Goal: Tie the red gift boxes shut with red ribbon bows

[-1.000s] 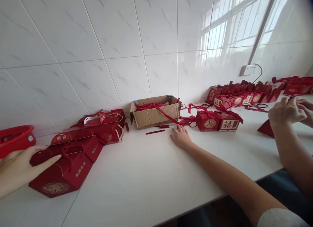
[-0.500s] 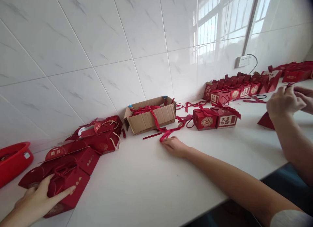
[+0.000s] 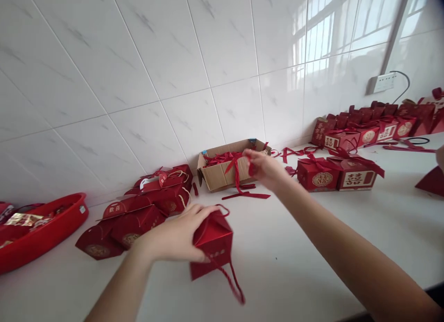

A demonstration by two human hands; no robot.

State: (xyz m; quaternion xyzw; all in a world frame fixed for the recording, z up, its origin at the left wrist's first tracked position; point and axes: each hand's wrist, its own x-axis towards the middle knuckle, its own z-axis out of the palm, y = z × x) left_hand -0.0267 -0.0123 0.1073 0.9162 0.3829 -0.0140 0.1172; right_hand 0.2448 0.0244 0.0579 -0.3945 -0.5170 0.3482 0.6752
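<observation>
My left hand point(image 3: 183, 232) is closed around a small red gift box point(image 3: 218, 238) with dark red cord handles. One cord loop hangs down in front of it, and the box is tilted over the white tabletop. Higher up, my right hand point(image 3: 265, 169) pinches a red ribbon point(image 3: 237, 173) at the front of a cardboard box point(image 3: 225, 176). More loose red ribbons point(image 3: 222, 159) lie inside that cardboard box. On the table just in front of it is another strip of ribbon point(image 3: 246, 195). The fingertips of my right hand are slightly blurred.
Several red gift boxes point(image 3: 138, 215) stand to the left, beside a red plastic basin point(image 3: 45, 238) of wrapped items. Two ribbon-tied boxes point(image 3: 321, 176) stand on the right, with a row of them point(image 3: 369, 133) behind. Part of another person's hand point(image 3: 440, 157) shows at the right edge.
My left hand has lifted one gift box from the left group and brought it rightward. My right hand has risen from the tabletop with the ribbon. The view has turned left.
</observation>
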